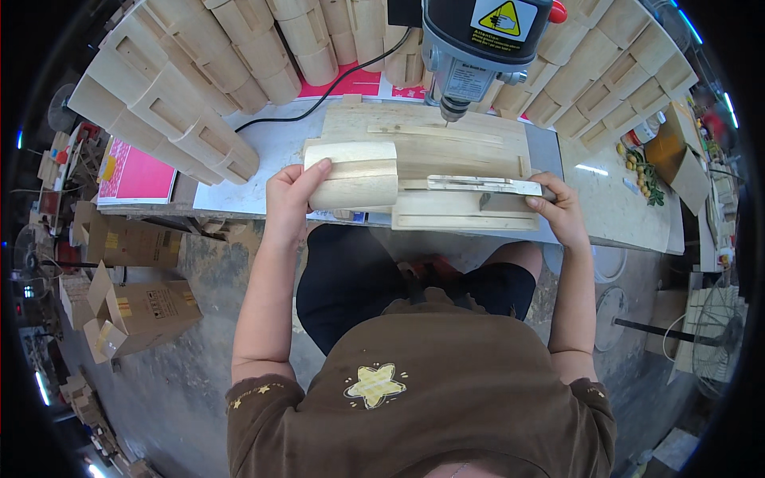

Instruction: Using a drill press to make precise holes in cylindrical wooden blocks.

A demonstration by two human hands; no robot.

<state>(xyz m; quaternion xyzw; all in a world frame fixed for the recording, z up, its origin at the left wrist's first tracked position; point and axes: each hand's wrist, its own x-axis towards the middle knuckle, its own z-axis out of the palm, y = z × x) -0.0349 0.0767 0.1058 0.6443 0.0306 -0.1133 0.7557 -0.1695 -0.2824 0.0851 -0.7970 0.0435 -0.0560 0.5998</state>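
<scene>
To the left, columns of pale wooden cylinders (pixel 179 103) are stood on the bench (pixel 598 211). Before them, a grooved wooden piece (pixel 351 191) is gripped in the left hand (pixel 287 191), the thumb being pressed on its upper side. This piece is held above the front edge of the bench, at the left end of a wooden fixture (pixel 466 221); whether the two are touching cannot be told. For good handling, the piece should be held level, its groove lined up with the fixture, and no twisting should be allowed. In the middle, behind the fixture, the drill press (pixel 478 72) is set; the fingers are best kept away from its bit. To the right, the end of a metal bar (pixel 486 185) is closed upon by the right hand (pixel 562 209), and steady pressure would be preferred to a sudden push.

As for materials, a smooth, rounded surface with faint grain is shown by the piece, while the fixture is built of flat boards and straight strips. The bar is thin, bright and long. Further right, more recessed cylinders (pixel 613 72) are stacked.
</scene>
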